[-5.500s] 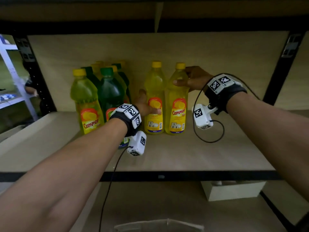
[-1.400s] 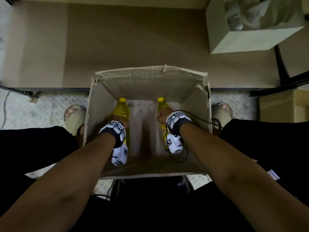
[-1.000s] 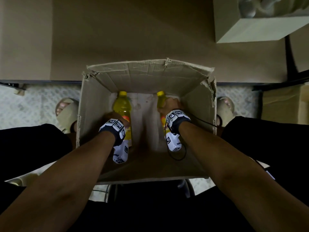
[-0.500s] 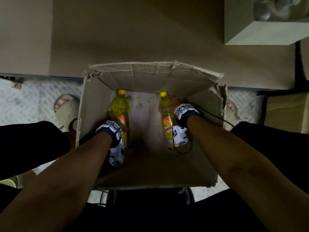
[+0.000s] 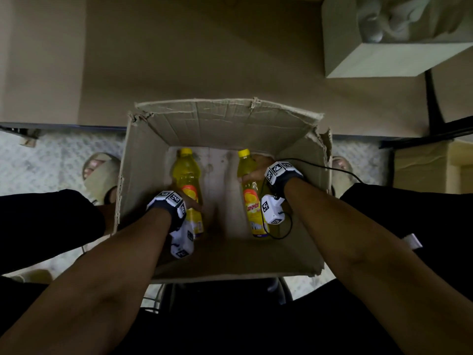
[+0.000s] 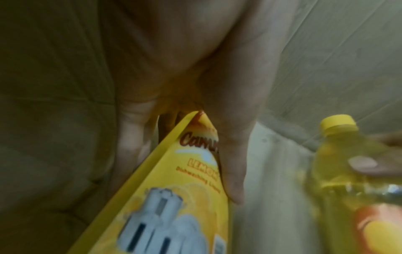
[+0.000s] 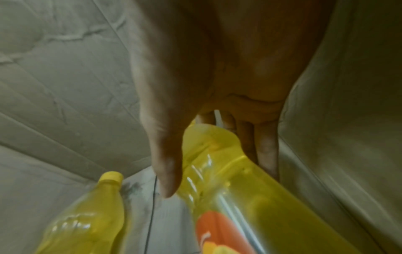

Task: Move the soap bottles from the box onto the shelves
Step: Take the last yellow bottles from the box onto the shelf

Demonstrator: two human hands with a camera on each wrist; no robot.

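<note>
A patterned pale floor (image 5: 51, 160) runs under an open cardboard box (image 5: 225, 119). Beyond the box lies a low brown shelf (image 5: 204, 47), with a pale carton (image 5: 384, 60) standing on it at the far right. A sandalled foot shows on the floor at each side of the box, and dark trouser legs fill the near edges of the head view.

Two yellow bottles are inside the box, well apart from each other. The left hand (image 5: 189, 201) is wrapped round the labelled middle of the left bottle (image 5: 185, 172); in the left wrist view its thumb lies down the label and its fingers (image 6: 132, 137) curl behind. The right hand (image 5: 256, 167) grips the right bottle (image 5: 252, 198) at the shoulder, just below the cap, thumb on the near side and fingers (image 7: 267, 146) round the far side, beside the box wall. Both bottles point their yellow caps toward the far wall of the box. Whether they touch the box bottom cannot be told.
</note>
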